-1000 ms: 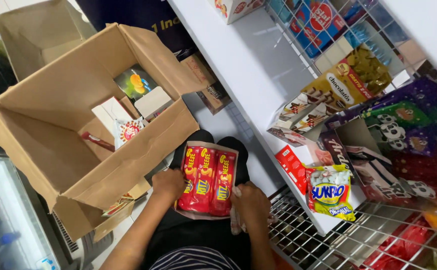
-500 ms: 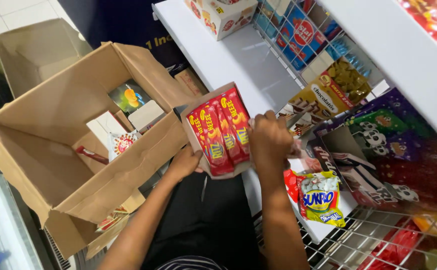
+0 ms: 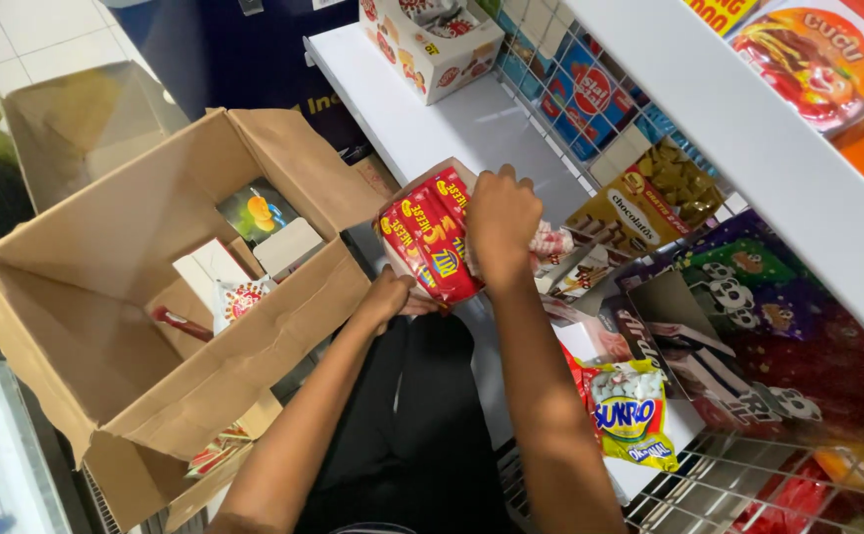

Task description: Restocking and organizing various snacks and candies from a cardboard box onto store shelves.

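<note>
Both my hands hold a small open tray box of red snack packs (image 3: 428, 237) over the edge of the white shelf (image 3: 471, 129). My left hand (image 3: 388, 294) grips the tray's lower end from below. My right hand (image 3: 501, 220) clasps its upper right side, fingers curled over the rim. The tray is tilted, with its red packs facing up and left. Just right of it lie small snack packets (image 3: 590, 277) on the shelf.
A large open cardboard box (image 3: 105, 326) with several packets inside stands at left. A white display box (image 3: 430, 40) sits further along the shelf. Yellow snack bags (image 3: 630, 410), purple and brown cartons (image 3: 748, 297) and a wire rack (image 3: 748, 485) crowd the right.
The tray of red packs rose from my lap up to the shelf edge and tilted. My right hand moved onto its upper side.
</note>
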